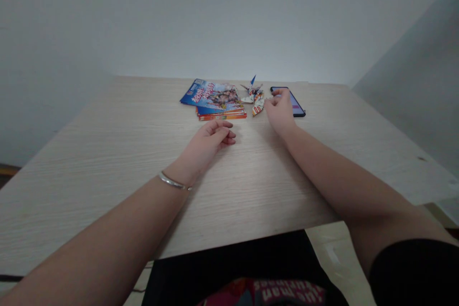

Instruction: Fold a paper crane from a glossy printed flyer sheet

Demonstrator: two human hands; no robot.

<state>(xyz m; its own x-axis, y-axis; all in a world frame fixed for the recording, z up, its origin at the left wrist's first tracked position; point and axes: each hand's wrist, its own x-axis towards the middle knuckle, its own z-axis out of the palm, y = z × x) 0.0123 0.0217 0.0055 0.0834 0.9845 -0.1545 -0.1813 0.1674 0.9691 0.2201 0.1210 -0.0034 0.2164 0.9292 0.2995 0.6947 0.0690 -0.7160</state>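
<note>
Small folded paper cranes (257,103) stand close together near the back of the table, printed in white, orange and blue. My right hand (281,111) is at their right side, fingers bent and pinched at the edge of the nearest crane. Part of that crane is hidden by the fingertips. My left hand (213,141), with a silver bangle on its wrist, rests on the table with fingers loosely curled and apart, holding nothing. Just beyond it lies a pile of printed booklets or leaflets (211,95), blue on top with orange-edged ones beneath.
A phone (296,105) with its screen lit lies beneath and to the right of my right hand. The pale wood table (118,153) reaches to a plain wall (215,19). Dark clothing (233,258) shows at the near edge.
</note>
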